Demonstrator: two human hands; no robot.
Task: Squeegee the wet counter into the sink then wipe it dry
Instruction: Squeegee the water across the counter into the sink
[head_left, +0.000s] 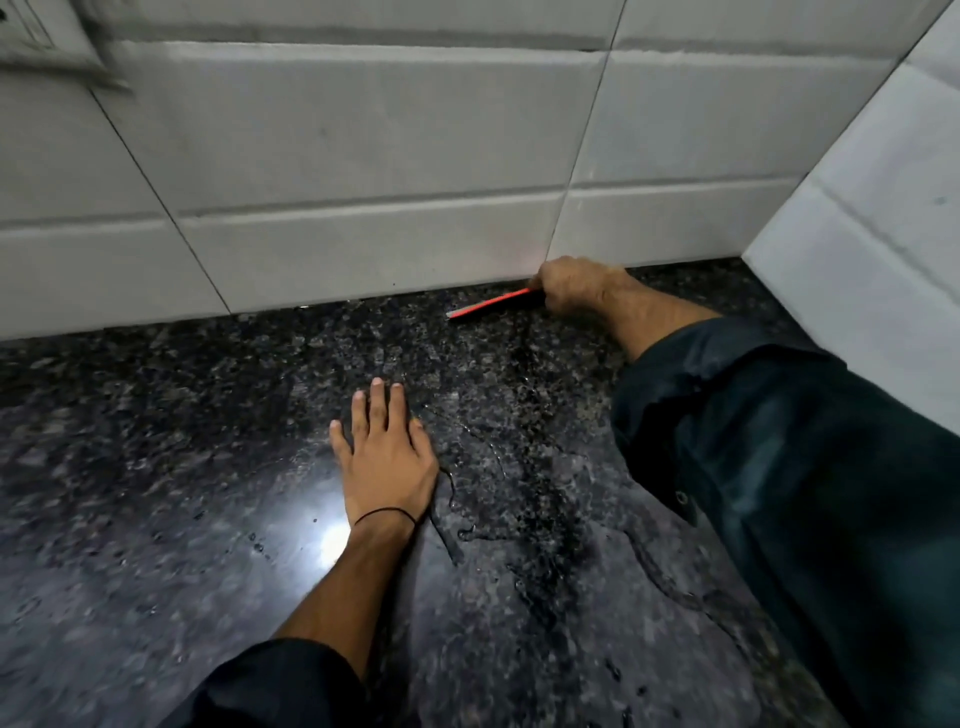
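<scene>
Dark speckled granite counter (182, 493) fills the lower frame, glossy, with a bright light reflection near the left wrist. White tiled wall (322, 171) runs along the back, meeting the counter in a straight line; a second tiled wall (872, 249) closes the corner at right. Wet streaks and a pooled film of water (524, 499) lie on the stone between the two arms, running from the back edge toward the camera, with beads scattered around.

Right arm in a dark sleeve (789, 467), pushed up the forearm, reaches far to the back corner. Left arm also in a dark sleeve, cuff at bottom of frame.

Left hand (384, 457) lies flat, palm down on the counter, fingers spread and extended, holding nothing; thin black band (384, 514) around the wrist.

Right hand (574, 286) is closed in a fist around the handle end of the squeegee (491, 304), right at the wall base. The squeegee is a red-and-black blade, sticking out to the left of the fist, edge down on the wet counter just beside the wall joint. Sink not visible.
</scene>
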